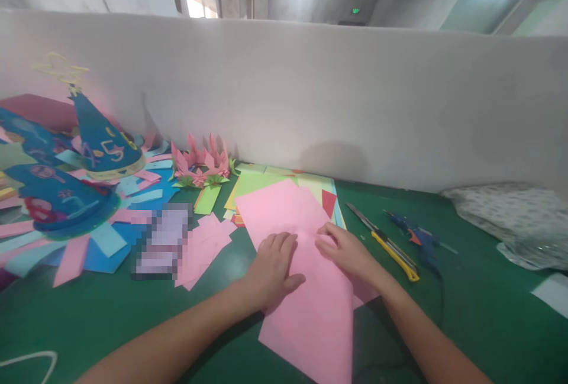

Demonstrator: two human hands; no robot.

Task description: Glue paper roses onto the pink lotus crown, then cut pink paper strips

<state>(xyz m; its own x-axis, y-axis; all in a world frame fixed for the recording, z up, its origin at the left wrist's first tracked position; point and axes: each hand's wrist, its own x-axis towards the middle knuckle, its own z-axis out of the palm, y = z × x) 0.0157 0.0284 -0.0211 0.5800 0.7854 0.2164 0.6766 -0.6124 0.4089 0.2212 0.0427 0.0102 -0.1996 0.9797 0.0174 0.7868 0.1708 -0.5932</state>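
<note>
A large sheet of pink paper lies at an angle in front of me, with a crease or fold across its middle and its near corner bent up. My left hand rests on the sheet's left side, fingers laid on it and thumb spread apart. On the right, my right hand has its fingers curled and pinched at the paper near the crease. Another part of the pink paper shows beneath my right wrist. Under the sheet's far end are green, yellow and other coloured papers.
Right of the sheet lie a yellow utility knife, its blade pointing away, and a blue glue gun with a cord. At left are pink paper pieces, a blurred phone-shaped object, blue cone hats and a pink paper crown.
</note>
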